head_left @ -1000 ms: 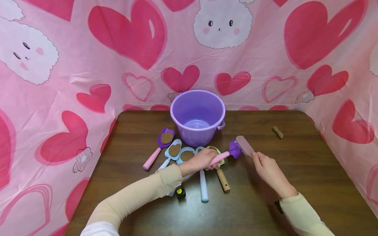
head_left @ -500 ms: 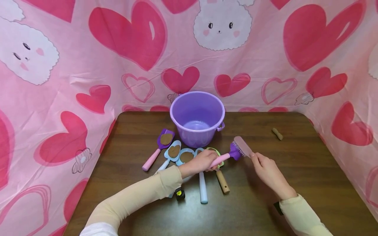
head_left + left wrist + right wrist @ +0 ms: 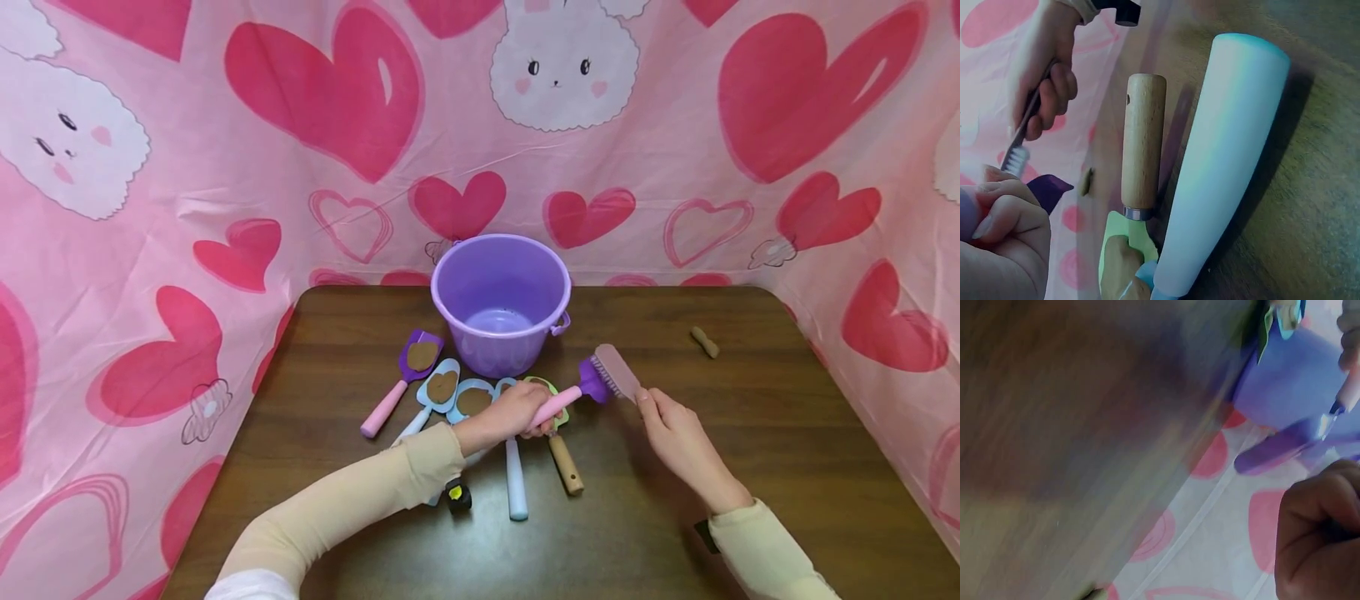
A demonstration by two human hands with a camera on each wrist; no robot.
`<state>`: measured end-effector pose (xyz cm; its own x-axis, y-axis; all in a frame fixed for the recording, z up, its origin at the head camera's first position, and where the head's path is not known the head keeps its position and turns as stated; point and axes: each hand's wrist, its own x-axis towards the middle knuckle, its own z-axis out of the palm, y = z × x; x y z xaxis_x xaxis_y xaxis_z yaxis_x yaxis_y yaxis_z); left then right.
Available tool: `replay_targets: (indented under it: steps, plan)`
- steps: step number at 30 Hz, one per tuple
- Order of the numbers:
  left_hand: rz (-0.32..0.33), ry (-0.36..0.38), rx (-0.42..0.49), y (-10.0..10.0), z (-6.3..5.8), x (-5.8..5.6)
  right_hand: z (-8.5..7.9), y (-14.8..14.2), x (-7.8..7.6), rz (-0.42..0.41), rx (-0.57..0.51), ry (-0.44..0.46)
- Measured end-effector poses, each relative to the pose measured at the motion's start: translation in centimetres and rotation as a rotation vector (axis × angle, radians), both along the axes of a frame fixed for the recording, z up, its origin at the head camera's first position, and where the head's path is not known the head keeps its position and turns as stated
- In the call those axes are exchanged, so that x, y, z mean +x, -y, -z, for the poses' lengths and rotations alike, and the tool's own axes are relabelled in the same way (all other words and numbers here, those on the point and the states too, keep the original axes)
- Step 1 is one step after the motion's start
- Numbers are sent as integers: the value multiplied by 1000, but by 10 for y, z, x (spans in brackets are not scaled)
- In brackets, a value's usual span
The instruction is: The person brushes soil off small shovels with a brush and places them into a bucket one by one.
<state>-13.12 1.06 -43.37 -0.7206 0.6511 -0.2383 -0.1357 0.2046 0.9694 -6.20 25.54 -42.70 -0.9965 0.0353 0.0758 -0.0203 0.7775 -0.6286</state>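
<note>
The step in hand appears to be brushing the blade of a purple shovel (image 3: 573, 394). In the head view the shovel is raised above the tabletop (image 3: 637, 533), right of the frame's centre and to the lower right of the bucket (image 3: 495, 348). The left hand (image 3: 512, 414) has its grip curled round the pink handle; the right hand (image 3: 686, 442) has its grip pinched on the handle of a pink brush (image 3: 618, 372). The bristles face the blade and seem to meet its right edge — the wrist views do not confirm contact. For a good result, clamp the shovel handle firmly so that the blade cannot twist under the strokes. Lay the bristles flat on the blade and sweep lightly from neck to tip. Direct loose matter toward the right of the frame, away from the blue shovel (image 3: 517, 483) and the green trowel (image 3: 566, 465) at lower centre. Raise the left sleeve (image 3: 352, 500) enough to clear the tools beneath it — contact could shift them. Residue on the blade cannot be judged.
</note>
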Motion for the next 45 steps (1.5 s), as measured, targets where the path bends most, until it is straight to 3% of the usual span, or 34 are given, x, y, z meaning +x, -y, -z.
replay_targets:
  steps: [4,14,19,23,28,34,41,45]
  plan:
    - [-28,32,35,0,2,-2,4,6,2,-65,-26,31]
    - [-9,104,132,3,-3,-1,5,-5,-2,41,50,-4]
    - [-10,103,121,3,-5,0,5,0,0,-6,-19,19]
    - [-10,155,148,3,-5,0,6,4,2,-61,-36,11]
    - [14,214,200,4,-6,2,7,-2,2,-17,11,-4]
    - [21,173,181,5,-7,2,5,-8,-2,42,47,-17]
    - [34,102,107,3,-6,3,2,-6,-2,-44,-17,22]
    - [40,95,108,3,-5,3,1,-12,-2,-20,19,37]
